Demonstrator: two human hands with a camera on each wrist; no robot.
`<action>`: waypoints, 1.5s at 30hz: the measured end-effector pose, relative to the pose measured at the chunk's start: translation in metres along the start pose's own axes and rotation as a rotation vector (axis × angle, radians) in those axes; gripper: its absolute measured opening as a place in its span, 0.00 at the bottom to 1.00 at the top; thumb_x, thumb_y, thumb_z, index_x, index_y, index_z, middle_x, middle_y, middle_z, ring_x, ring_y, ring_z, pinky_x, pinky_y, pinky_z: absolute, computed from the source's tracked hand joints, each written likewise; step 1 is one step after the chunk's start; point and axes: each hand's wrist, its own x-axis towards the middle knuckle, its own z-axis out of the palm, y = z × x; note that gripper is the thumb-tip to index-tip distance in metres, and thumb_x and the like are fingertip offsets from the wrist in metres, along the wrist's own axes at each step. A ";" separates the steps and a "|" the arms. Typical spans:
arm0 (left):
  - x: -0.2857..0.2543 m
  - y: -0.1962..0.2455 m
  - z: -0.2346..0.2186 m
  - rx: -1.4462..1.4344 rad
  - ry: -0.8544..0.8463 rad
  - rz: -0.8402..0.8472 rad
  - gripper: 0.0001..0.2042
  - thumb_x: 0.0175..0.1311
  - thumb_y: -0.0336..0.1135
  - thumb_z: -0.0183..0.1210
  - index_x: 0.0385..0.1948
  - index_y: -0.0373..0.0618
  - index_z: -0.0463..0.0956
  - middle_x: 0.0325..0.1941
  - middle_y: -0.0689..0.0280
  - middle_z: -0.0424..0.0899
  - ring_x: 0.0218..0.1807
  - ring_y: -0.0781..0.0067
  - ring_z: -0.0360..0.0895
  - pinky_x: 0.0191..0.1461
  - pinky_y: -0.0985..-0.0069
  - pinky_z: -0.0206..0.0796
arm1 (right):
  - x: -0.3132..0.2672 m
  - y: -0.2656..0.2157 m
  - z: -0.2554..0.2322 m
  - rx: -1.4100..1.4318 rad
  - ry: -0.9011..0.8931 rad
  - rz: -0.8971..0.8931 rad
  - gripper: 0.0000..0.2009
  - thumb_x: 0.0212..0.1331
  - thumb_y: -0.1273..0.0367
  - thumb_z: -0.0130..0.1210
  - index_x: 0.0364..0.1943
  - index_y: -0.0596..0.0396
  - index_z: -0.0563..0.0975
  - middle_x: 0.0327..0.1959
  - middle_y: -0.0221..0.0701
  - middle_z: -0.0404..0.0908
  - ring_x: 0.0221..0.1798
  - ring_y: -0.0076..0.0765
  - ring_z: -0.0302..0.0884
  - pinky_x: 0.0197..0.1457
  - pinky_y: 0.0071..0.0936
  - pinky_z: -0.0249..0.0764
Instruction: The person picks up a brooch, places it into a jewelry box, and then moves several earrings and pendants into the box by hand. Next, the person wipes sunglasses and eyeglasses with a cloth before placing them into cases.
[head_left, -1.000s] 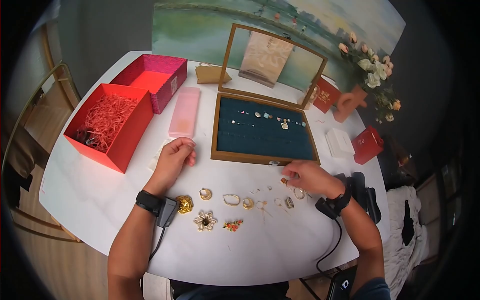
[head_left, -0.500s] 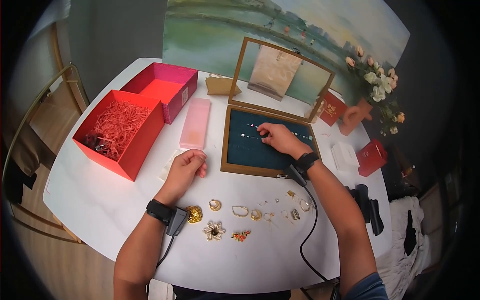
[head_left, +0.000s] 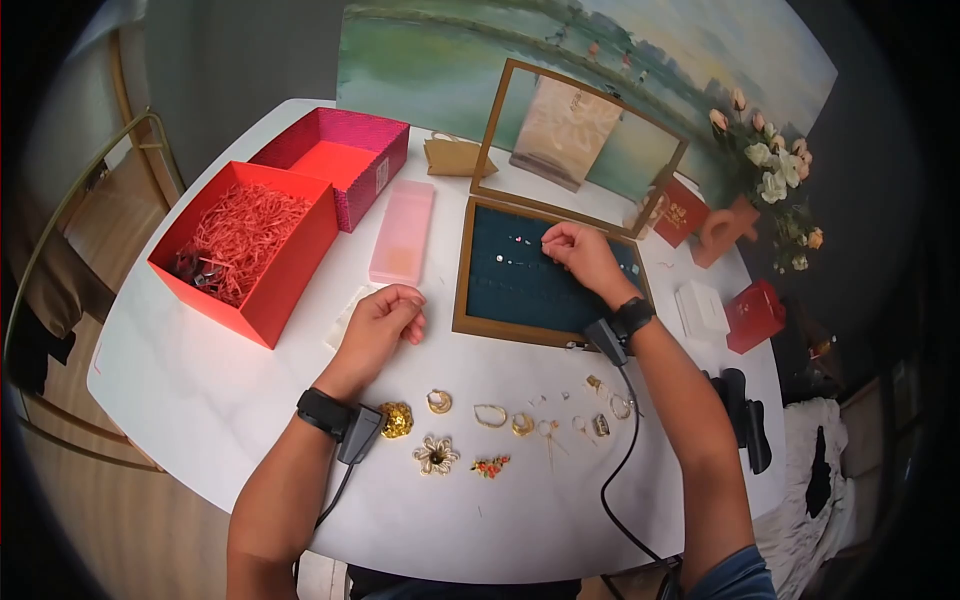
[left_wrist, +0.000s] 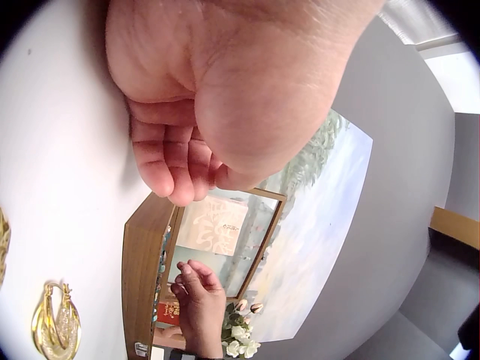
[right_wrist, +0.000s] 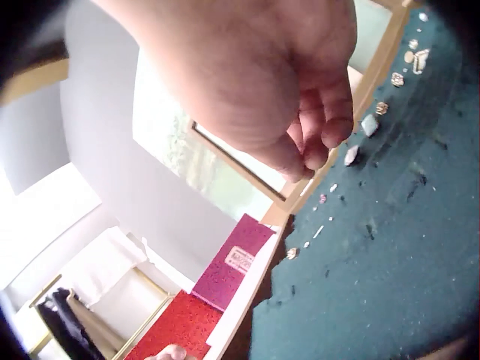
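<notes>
A wooden jewelry case (head_left: pixel 508 328) with a raised glass lid (head_left: pixel 500 85) shows its dark teal lining. Small earrings and stones (right_wrist: pixel 351 155) sit in rows on that lining. Over the upper rows hovers my right hand (head_left: pixel 588 260), thumb and fingertips drawn together; I cannot tell if something tiny is between them. My left hand (head_left: pixel 383 328) rests on the table left of the case, loosely curled and holding nothing. Nearer me lie a gold hoop earring (left_wrist: pixel 56 326), a ruffled gold ornament (head_left: pixel 397 420), a flower-shaped brooch (head_left: pixel 437 456) and a red-flowered brooch (head_left: pixel 491 467).
A red box (head_left: pixel 300 275) of shredded paper and a magenta box (head_left: pixel 385 165) stand at the left, beside a pink case (head_left: pixel 402 235). At the right are a white box (head_left: pixel 702 310), a red bag (head_left: pixel 755 315) and black objects (head_left: pixel 745 410). Several rings and earrings line the front.
My right hand has moved from the loose jewelry at the table's front right up over the case's lining. The left hand stays by the pink case. The head view has shifted slightly.
</notes>
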 end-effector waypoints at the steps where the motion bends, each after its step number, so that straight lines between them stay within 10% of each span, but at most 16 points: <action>1: 0.001 -0.001 -0.001 -0.002 -0.003 0.006 0.07 0.74 0.33 0.52 0.39 0.41 0.76 0.29 0.69 0.78 0.29 0.81 0.74 0.36 0.83 0.69 | -0.007 -0.010 -0.003 -0.032 -0.029 -0.040 0.05 0.59 0.76 0.60 0.38 0.61 0.80 0.30 0.26 0.83 0.33 0.19 0.78 0.40 0.19 0.76; 13: 0.000 0.000 0.001 0.015 -0.001 0.023 0.06 0.73 0.31 0.51 0.39 0.39 0.76 0.29 0.69 0.78 0.29 0.81 0.75 0.36 0.82 0.69 | -0.131 -0.055 0.004 -0.529 -0.642 -0.105 0.06 0.60 0.72 0.59 0.39 0.57 0.81 0.38 0.36 0.85 0.37 0.39 0.83 0.43 0.32 0.77; 26: 0.002 -0.004 -0.003 -0.012 -0.024 0.018 0.07 0.74 0.33 0.51 0.39 0.41 0.76 0.29 0.69 0.78 0.29 0.81 0.74 0.36 0.83 0.69 | -0.034 -0.028 0.004 -0.326 -0.086 -0.178 0.11 0.58 0.76 0.59 0.46 0.60 0.79 0.39 0.38 0.85 0.40 0.36 0.84 0.46 0.29 0.78; 32: 0.002 -0.002 -0.003 -0.025 -0.023 0.006 0.07 0.74 0.33 0.51 0.39 0.41 0.76 0.30 0.69 0.78 0.29 0.81 0.73 0.37 0.82 0.69 | -0.003 -0.012 0.033 -0.451 -0.124 -0.223 0.17 0.58 0.76 0.57 0.53 0.57 0.76 0.49 0.43 0.82 0.54 0.48 0.79 0.56 0.38 0.75; 45: 0.001 -0.001 -0.002 -0.004 -0.039 0.016 0.07 0.75 0.32 0.49 0.40 0.40 0.75 0.30 0.69 0.77 0.30 0.81 0.73 0.37 0.82 0.69 | 0.027 0.003 0.041 -0.129 -0.210 -0.051 0.06 0.58 0.76 0.61 0.39 0.60 0.83 0.31 0.31 0.84 0.35 0.25 0.80 0.42 0.24 0.76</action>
